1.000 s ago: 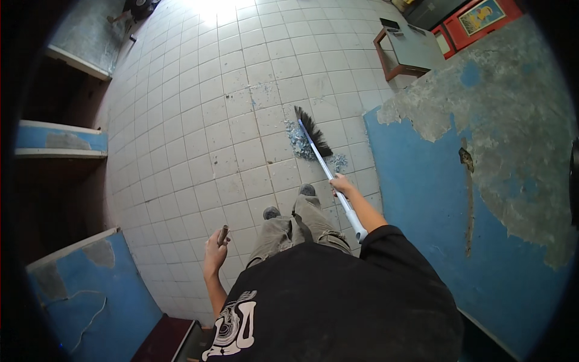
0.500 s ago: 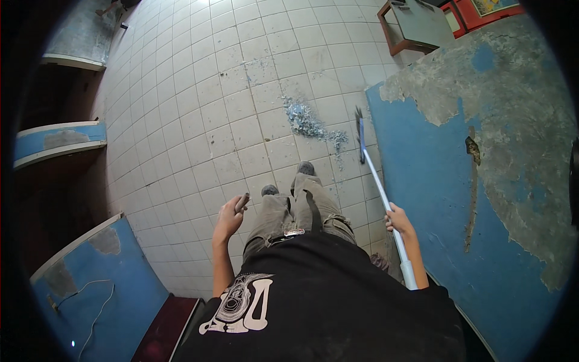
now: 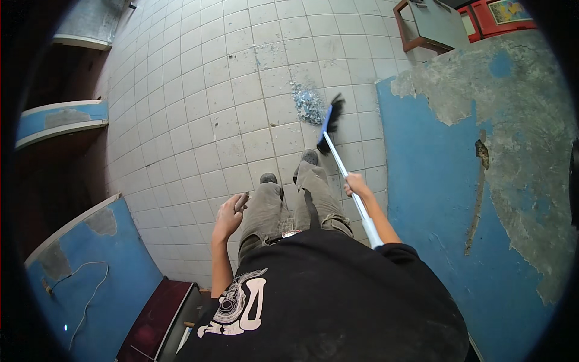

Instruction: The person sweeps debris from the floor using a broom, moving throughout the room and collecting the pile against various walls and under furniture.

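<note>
My right hand (image 3: pixel 357 185) is wrapped round the pale blue handle of a broom (image 3: pixel 338 158). Slanting forward and left, the broom ends in a blue head with black bristles on the tiles, slightly blurred. Its head lies along the right side of a heap of blue and whitish flakes (image 3: pixel 307 106), which it partly covers or touches. At the left of my legs, my left hand (image 3: pixel 227 218) is closed round a short brown rod-like piece (image 3: pixel 242 200); its lower part is hidden in the fingers, so I cannot tell its kind.
Pale tiled floor (image 3: pixel 199 108) with scattered specks surrounds the heap. A blue wall (image 3: pixel 422 175) with peeled grey patches stands close on the right. A small cabinet (image 3: pixel 439 27) is at the far right. Blue partitions (image 3: pixel 111 241) and a dark red box-like thing (image 3: pixel 158 320) are on the left.
My right hand has swung the broom leftward from beside the wall to the heap. The trail of flakes at the heap's right no longer shows. My left hand stays much the same.
</note>
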Available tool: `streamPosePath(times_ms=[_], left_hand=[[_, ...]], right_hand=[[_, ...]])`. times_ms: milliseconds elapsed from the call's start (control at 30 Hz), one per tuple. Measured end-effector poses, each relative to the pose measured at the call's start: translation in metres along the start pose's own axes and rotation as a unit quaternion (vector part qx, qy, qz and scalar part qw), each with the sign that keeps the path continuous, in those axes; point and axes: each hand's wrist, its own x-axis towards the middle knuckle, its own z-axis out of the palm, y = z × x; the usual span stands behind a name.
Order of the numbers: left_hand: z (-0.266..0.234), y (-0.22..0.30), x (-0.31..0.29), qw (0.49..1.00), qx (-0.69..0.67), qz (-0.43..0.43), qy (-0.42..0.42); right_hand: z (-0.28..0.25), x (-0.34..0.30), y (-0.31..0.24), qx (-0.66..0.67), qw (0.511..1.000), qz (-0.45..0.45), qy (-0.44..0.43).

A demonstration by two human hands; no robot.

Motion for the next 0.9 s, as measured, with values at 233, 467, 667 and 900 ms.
streamPosePath(times_ms=[233,467,667,900], left_hand=[[-0.022,-0.054,-0.036,0.999,-0.029,-0.009,0.02],[-0.041,-0.13,-0.075,0.995,0.003,-0.084,0.053],[-0.042,-0.14,-0.089,0.99,-0.021,-0.122,0.074],[-0.023,-0.144,-0.102,0.979,-0.075,-0.16,0.097]], right_hand=[[0.082,0.017,-0.028,-0.017,1.0,-0.007,-0.014],[0.132,0.045,-0.038,-0.088,0.994,-0.042,-0.053],[0.194,0.068,-0.072,-0.094,0.989,-0.054,-0.099],[0.262,0.088,-0.108,-0.124,0.979,-0.064,-0.151]])
